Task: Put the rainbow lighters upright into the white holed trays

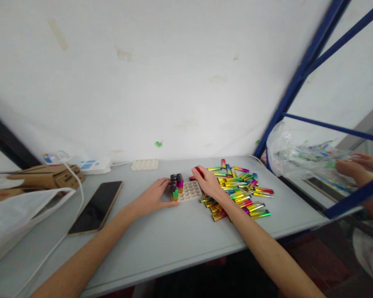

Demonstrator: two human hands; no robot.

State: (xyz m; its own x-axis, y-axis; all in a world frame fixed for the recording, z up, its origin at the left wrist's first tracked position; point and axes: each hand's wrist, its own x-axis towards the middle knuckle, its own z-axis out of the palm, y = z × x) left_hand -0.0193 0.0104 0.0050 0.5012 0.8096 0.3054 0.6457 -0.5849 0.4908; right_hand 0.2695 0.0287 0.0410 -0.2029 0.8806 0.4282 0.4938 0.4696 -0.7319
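A pale tray (191, 191) with round holes lies on the table, several multicoloured lighters (175, 186) standing upright in its left end. Around that end is my left hand (153, 196), its thumb at the front and its fingers behind, closed on the tray's edge. My right hand (207, 182) is closed on a red lighter (199, 171) over the tray's right back side; its fingertips partly cover it. Under and beyond my right forearm spreads a loose pile of shiny lighters (236, 188), lying flat in yellow, red, green and purple.
A second pale tray (144, 164) lies near the wall. To the left are a phone (96, 207), a white cable (81, 194), a cardboard box (49, 176) and a plastic bag (15, 215). On the right, past a blue frame (286, 99), another person's hands (357, 165) handle a clear bag (307, 153).
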